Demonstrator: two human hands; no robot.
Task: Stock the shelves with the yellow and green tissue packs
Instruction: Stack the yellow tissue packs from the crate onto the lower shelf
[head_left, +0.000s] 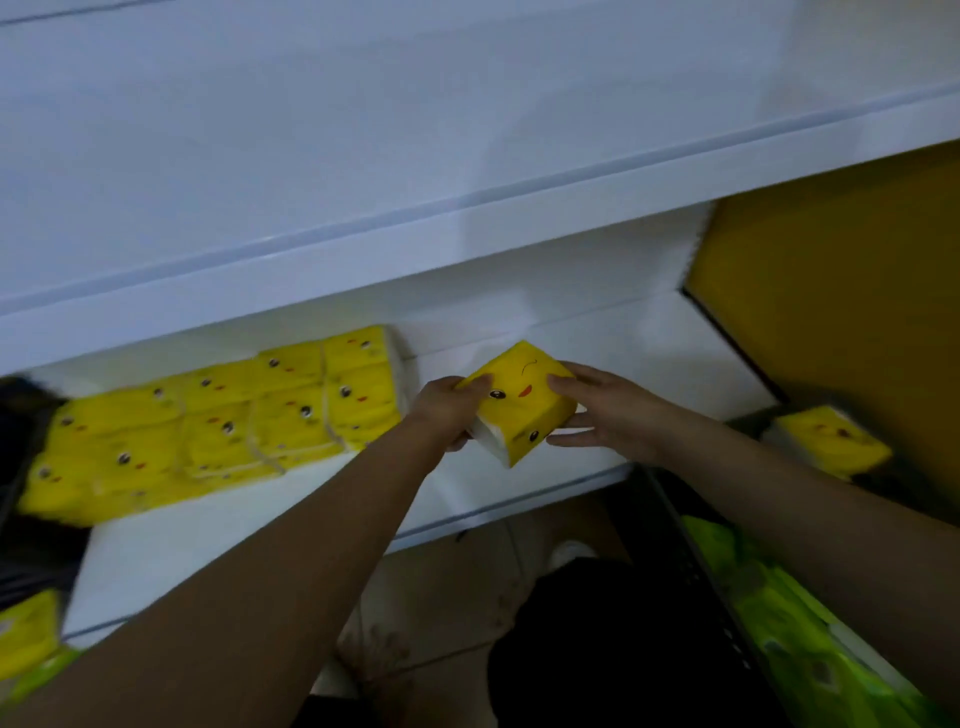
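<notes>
From the head camera, the stocking looks well under way but not finished. A row of yellow packs (218, 415) already lies on the white shelf (649, 353), stacked along its left part, while the stretch to their right is bare. Over that bare stretch, both hands hold one more yellow pack (522, 402), tilted on a corner and not yet set down. The left hand (449, 410) grips its left end with curled fingers; the right hand (602, 410) clasps the right end, thumb on top and fingers beneath.

What is left, as far as I can judge: another yellow pack (831, 441) sits off to the right, beyond the shelf's end, and green packs (810, 623) lie low at the right (what holds them is too dark to tell). None of the green ones appears on the shelf yet. The shelf above (467, 156) shows only its white surface.
</notes>
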